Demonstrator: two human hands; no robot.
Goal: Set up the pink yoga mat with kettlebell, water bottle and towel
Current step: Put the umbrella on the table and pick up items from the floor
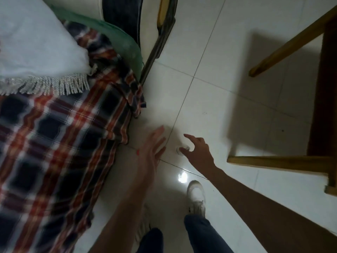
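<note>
My left hand [151, 150] is stretched out flat over the white tiled floor, fingers apart, holding nothing. My right hand [197, 150] hangs beside it with curled, spread fingers and is empty too. Under its fingertips a small blurred pale thing [179, 150] shows; I cannot tell what it is. A white fringed cloth [36, 52], perhaps the towel, lies on the bed at the upper left. No pink yoga mat, kettlebell or water bottle is in view.
A plaid blanket [60, 143] hangs over the bed's edge on the left, with a green cover [116, 39] behind it. A wooden table frame [291, 161] stands at the right. My white shoe [196, 196] is on the tiled floor [209, 88] below the hands.
</note>
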